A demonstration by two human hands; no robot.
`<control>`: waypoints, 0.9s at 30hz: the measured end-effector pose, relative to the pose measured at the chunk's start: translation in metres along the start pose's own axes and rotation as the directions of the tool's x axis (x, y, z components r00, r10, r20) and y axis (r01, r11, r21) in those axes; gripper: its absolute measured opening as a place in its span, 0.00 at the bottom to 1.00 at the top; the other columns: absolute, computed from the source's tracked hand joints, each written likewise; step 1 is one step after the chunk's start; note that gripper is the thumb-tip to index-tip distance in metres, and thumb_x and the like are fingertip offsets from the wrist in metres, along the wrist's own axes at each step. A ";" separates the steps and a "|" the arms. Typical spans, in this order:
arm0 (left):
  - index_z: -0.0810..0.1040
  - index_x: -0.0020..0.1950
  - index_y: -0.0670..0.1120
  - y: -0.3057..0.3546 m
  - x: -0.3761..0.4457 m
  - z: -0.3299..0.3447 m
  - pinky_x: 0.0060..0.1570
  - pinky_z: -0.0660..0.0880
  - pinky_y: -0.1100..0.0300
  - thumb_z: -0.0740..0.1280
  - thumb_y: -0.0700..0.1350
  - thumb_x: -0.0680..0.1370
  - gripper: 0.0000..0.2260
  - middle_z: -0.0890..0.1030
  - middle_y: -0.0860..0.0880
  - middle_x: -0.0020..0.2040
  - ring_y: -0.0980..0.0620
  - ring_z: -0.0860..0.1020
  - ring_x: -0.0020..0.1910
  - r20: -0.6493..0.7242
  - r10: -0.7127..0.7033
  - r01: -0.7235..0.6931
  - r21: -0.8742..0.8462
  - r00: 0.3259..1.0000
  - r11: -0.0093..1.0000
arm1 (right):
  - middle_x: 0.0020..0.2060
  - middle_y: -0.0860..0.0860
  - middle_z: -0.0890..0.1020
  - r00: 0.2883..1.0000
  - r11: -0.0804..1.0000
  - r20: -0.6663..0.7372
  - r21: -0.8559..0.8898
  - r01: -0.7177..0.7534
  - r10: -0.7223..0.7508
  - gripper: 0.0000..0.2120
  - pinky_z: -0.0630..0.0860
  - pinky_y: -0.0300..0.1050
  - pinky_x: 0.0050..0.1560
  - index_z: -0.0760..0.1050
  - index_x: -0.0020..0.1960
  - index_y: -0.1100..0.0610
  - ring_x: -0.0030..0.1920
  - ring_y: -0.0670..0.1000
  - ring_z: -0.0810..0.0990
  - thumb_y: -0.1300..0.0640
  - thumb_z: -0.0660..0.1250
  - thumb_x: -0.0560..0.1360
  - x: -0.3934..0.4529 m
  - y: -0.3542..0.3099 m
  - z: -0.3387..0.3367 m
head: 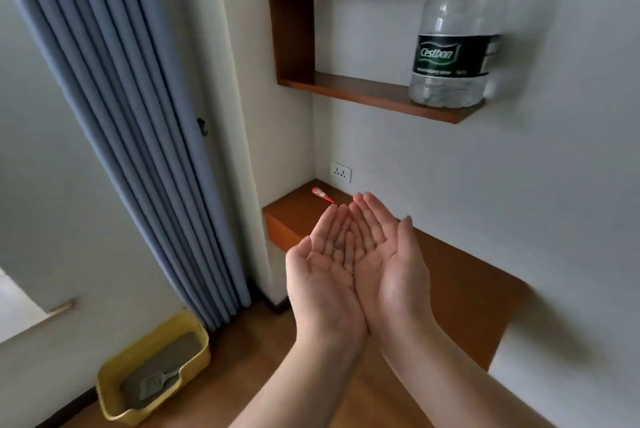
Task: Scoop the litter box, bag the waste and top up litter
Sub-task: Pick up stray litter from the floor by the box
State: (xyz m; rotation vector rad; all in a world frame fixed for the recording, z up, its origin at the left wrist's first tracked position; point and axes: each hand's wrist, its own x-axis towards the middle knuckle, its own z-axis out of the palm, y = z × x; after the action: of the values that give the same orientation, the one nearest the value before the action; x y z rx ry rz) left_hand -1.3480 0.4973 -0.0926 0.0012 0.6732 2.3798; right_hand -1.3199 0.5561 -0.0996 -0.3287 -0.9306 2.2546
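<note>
- The litter box (152, 372) sits on the floor (249, 351) at lower left, in front of the curtain (138, 115).
- A scoop (156, 384) lies in the litter box.
- A bottle (453, 43) stands on the wall shelf (374, 95), above the counter (467, 275) at right.

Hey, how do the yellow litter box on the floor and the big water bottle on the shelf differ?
The litter box is opaque yellow, low and open-topped; the bottle is clear, tall and upright with a dark green label. The litter box sits on the floor by the curtain; the bottle stands on the wooden wall shelf. The litter box holds grey litter and a scoop; the bottle looks nearly empty. Both look like plastic.
</note>
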 end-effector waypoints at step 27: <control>0.79 0.62 0.39 -0.273 -0.076 0.112 0.68 0.69 0.50 0.49 0.47 0.83 0.22 0.83 0.41 0.58 0.45 0.80 0.59 0.206 -0.657 0.614 0.239 0.725 0.752 | 0.59 0.52 0.81 0.666 0.824 -0.615 0.044 0.564 -0.423 0.25 0.72 0.44 0.60 0.75 0.64 0.59 0.59 0.48 0.80 0.46 0.47 0.83 -0.102 -0.197 -0.211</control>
State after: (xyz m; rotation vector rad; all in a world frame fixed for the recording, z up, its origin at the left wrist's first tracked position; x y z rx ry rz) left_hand -1.1064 0.6824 -0.1104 0.1467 0.5959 1.6091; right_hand -1.0518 0.7030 -0.1144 -0.5450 -0.3506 1.5696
